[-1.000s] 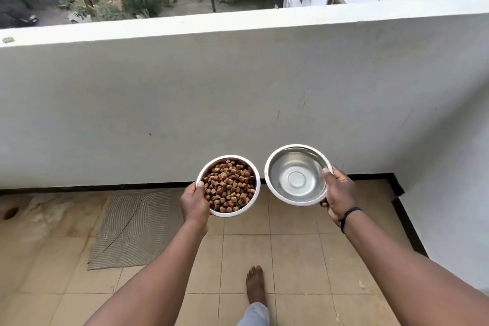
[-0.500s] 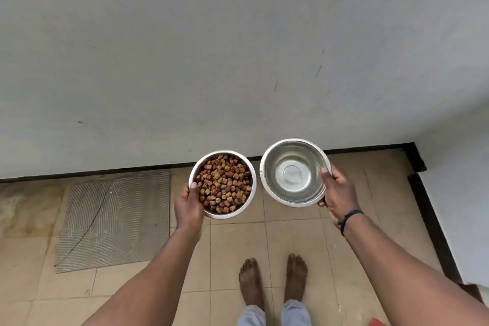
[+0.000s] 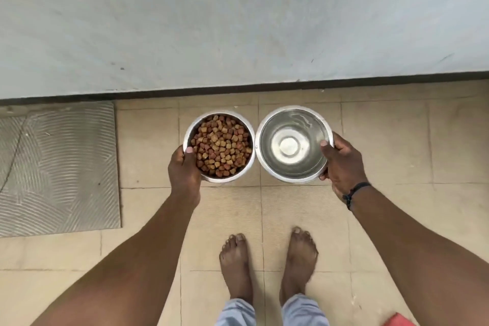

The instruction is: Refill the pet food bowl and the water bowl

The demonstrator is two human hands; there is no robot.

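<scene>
- Head view, hands: left hand [image 3: 185,171] gripping the near-left rim of the food bowl [image 3: 219,146], thumb hooked over the edge onto the kibble side, fingers hidden beneath; right hand [image 3: 344,167] gripping the right rim of the water bowl [image 3: 292,144], thumb over the lip, fingers curled under the wall; black band [image 3: 354,190] on the right wrist
- Head view, bowls: both steel, side by side with rims touching or all but touching; food bowl heaped with brown kibble [image 3: 221,147]; water bowl shiny inside, with a faint glint that could be clear water, though the level cannot be told; both held over the tiled floor [image 3: 383,140] near the foot of the grey wall [image 3: 238,21]; whether already resting on the tiles cannot be told
- Head view, surroundings: ribbed grey mat [image 3: 58,167] to the left, well apart from the bowls; two bare feet [image 3: 267,262] just behind them; a red corner [image 3: 399,321] at the bottom right, unidentifiable
- Change: a second ago gaze level with the parapet and trees beyond; now tipped steeply down, bowls carried lower and closer to the floor, feet drawn together; likely meaning: filling done for the food at least, setting-down step in hand; care needed to keep the water bowl level
- Writing: no brand, label or lettering readable anywhere
</scene>
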